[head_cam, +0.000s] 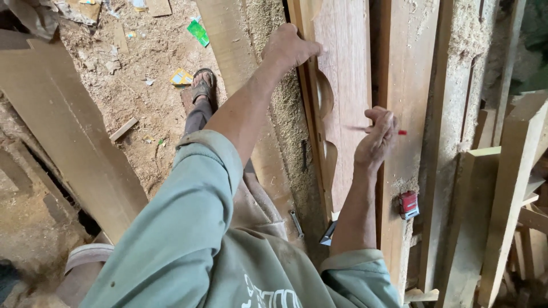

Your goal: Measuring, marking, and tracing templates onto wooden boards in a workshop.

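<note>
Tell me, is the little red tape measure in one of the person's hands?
No. The red tape measure lies on a plank, below the right hand, which holds a red pencil.

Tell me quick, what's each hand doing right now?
Left hand: closed, gripping the edge of the reddish board.
Right hand: closed, holding a red pencil.

Occlusions and cut-offs, head view.
Left hand [288,47]: fingertips hidden behind edge of reddish board [342,85]; board cut off at top of frame. Right hand [377,140]: pencil [365,129] blurred, mostly covered by fingers, only red tip shows. Red tape measure [407,204], right of centre: markings too small to tell. Metal tool [329,232], lower centre, partly behind right forearm; kind unclear. Foot in sandal [202,86]: leg hidden by left sleeve.
</note>
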